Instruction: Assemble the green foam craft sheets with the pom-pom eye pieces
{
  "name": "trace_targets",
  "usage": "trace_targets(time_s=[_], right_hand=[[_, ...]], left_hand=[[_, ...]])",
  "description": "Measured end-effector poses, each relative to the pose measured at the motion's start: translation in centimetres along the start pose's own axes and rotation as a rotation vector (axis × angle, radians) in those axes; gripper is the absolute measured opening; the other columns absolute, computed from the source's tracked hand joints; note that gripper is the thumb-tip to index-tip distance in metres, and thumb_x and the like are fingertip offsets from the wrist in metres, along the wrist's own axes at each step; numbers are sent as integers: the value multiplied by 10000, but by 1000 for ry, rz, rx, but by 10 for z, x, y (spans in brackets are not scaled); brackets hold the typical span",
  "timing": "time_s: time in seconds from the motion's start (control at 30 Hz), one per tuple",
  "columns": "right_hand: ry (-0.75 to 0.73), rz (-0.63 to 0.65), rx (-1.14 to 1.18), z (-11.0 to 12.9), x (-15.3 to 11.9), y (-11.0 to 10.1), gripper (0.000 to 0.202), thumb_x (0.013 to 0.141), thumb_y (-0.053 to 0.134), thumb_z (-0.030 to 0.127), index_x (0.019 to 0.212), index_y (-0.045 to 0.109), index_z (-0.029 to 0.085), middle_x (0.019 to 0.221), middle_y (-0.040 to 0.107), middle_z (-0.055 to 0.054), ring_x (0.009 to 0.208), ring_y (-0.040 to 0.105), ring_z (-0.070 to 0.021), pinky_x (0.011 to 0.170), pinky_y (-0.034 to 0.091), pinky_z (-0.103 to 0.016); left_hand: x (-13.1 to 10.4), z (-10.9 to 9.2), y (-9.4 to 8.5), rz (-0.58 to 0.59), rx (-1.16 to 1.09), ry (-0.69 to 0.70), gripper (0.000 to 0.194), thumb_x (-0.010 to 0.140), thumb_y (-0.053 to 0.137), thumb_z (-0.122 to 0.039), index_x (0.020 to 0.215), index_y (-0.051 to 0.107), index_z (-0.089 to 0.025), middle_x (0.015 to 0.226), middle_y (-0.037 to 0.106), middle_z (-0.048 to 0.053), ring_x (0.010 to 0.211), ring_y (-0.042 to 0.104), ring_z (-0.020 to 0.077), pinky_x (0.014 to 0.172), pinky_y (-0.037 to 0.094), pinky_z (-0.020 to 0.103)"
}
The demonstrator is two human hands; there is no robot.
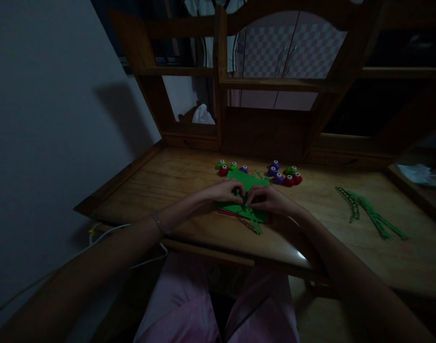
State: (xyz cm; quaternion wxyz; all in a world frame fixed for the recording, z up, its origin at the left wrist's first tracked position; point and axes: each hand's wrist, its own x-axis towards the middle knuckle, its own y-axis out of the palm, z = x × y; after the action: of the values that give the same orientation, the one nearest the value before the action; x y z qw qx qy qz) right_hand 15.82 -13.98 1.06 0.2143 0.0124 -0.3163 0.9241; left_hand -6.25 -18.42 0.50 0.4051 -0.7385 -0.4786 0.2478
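Note:
Over a green sheet point(239, 180) on the desk, my left hand point(228, 190) and my right hand point(267, 198) meet with their fingertips close together. Both are pinched on a thin green strip point(254, 222) with small cut-outs, which hangs down past the sheet's near edge. The exact spot where the fingers grip it is partly hidden. A red layer point(228, 212) shows beneath the green sheet. Small green scraps point(259, 175) lie at the sheet's far edge.
Little red, green and purple pieces with eye-like tops point(289, 180) stand in two groups behind the sheet. More green strips point(373, 214) lie to the right. A wooden shelf unit point(271, 85) rises at the back. A white cable point(110, 229) hangs by the left wall.

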Motion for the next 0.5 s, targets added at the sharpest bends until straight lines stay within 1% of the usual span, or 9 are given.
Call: trace_targets(time_s=[0.1, 0.27, 0.4, 0.5], right_hand=[[31, 61, 15, 3, -1, -4, 198, 763, 687, 378, 842, 727, 201, 915, 629, -43, 846, 594, -176, 781, 463, -310], [82, 179, -13, 9, -7, -16, 237, 734, 705, 425, 825, 744, 210, 839, 646, -30, 805, 606, -171, 733, 457, -280], [137, 233, -33, 9, -12, -25, 255, 710, 714, 442, 808, 749, 209, 811, 661, -26, 757, 606, -163, 699, 450, -266], [144, 241, -1, 12, -14, -30, 262, 686, 730, 445, 781, 744, 202, 837, 657, -30, 787, 605, -166, 723, 457, -272]], left_hand=[[1, -2, -4, 30, 4, -34, 330, 691, 727, -416, 929, 682, -193, 893, 592, 24, 842, 524, 172, 734, 391, 257], [2, -3, -5, 38, -25, -52, 403, 662, 726, -513, 907, 679, -196, 895, 577, 22, 850, 505, 173, 732, 385, 252], [2, -5, -6, 58, -16, -59, 405, 665, 728, -505, 917, 675, -192, 891, 570, 22, 831, 504, 163, 721, 385, 243], [3, -5, -7, 64, -35, -46, 407, 660, 737, -491, 921, 672, -184, 898, 577, 25, 839, 510, 168, 719, 391, 245]])
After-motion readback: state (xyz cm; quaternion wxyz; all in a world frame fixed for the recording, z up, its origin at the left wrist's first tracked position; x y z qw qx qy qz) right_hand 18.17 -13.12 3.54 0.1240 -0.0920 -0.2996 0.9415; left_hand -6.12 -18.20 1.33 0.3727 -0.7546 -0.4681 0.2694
